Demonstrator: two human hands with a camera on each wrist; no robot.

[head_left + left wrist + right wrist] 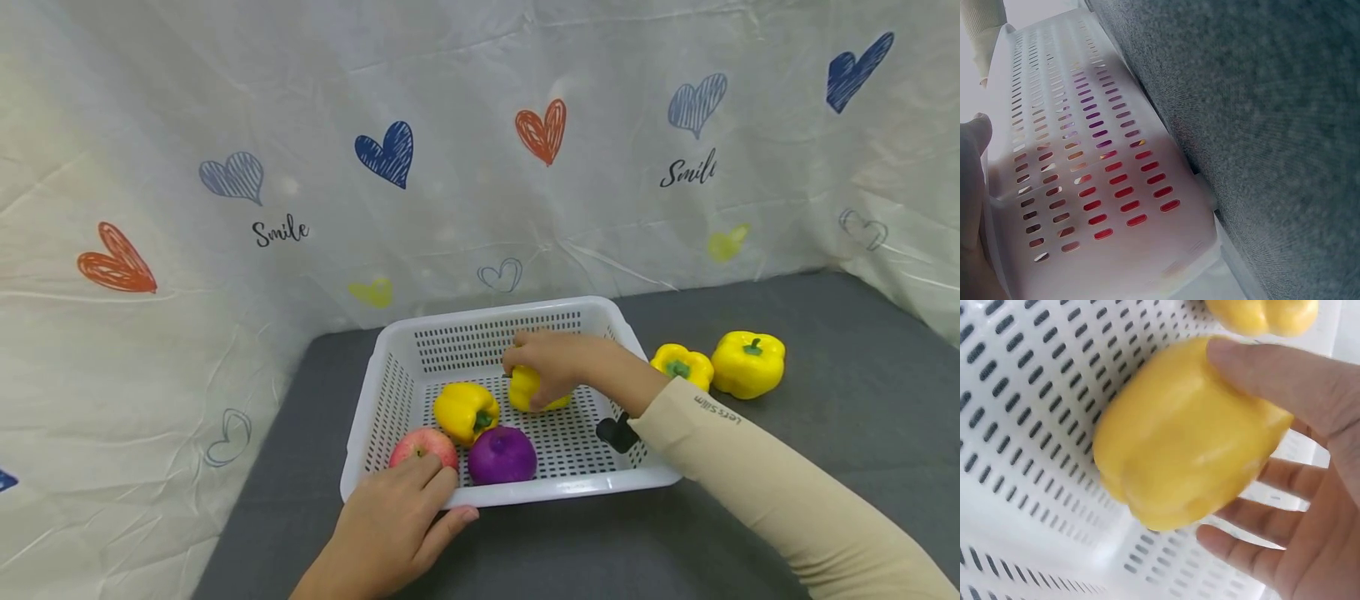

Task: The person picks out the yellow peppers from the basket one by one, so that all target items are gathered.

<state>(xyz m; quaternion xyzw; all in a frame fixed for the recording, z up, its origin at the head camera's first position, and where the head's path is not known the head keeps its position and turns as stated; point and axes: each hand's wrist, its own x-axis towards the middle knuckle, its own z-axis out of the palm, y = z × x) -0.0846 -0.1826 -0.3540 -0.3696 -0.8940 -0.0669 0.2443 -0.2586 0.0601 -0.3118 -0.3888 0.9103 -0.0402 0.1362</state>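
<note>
My right hand (pixel 558 362) holds a yellow bell pepper (pixel 525 387) inside the white plastic basket (pixel 626 482). In the right wrist view, the thumb lies along one side of this pepper (pixel 1179 437) and the fingers reach round the other, close over the slotted floor. At the basket's front left, my left hand (pixel 397 521) grips the rim, fingers over it and thumb outside. A red apple (pixel 423 446) sits right by those fingers, partly hidden. Beside the apple are a purple round vegetable or fruit (pixel 502 456) and another yellow bell pepper (pixel 465 411).
Two more yellow bell peppers, one nearer (pixel 682 367) and one farther right (pixel 747 364), stand on the grey cloth (pixel 847 375) outside the basket. Behind the table hangs a pale curtain (pixel 450 233) with printed hearts. A black wrist device (pixel 617 433) shows below my right wrist.
</note>
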